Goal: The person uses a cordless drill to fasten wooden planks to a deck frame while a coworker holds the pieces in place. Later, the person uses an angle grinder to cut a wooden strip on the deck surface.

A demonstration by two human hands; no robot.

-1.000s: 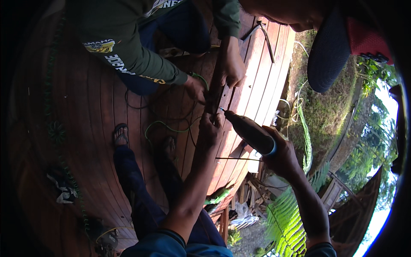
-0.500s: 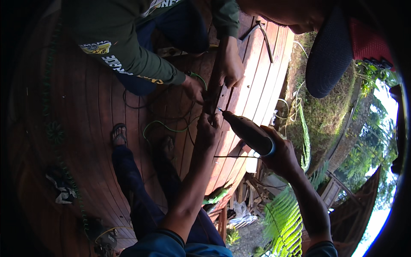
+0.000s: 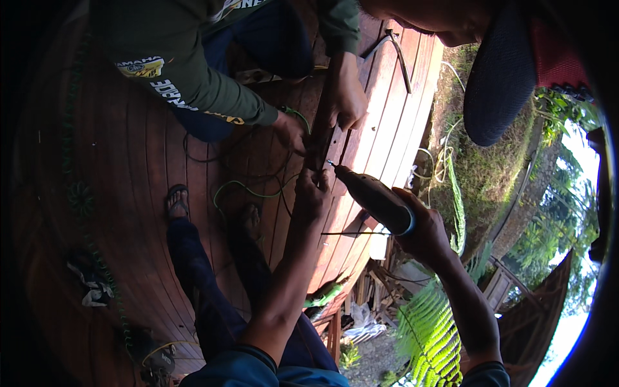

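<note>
Only the dark cap (image 3: 500, 90) had dipped a little while the right hand (image 3: 422, 226) gripped the drill (image 3: 374, 198), its bit (image 3: 331, 163) by the bar (image 3: 325, 146) that the left hand (image 3: 313, 190) pinched over the deck (image 3: 155, 148), seemingly lining up, which called for steadiness.

Green cable (image 3: 237, 182) on plank floor (image 3: 138, 187)

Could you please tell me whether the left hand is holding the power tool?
No, the right hand grips the power tool, and the left hand is near its tip.
</note>
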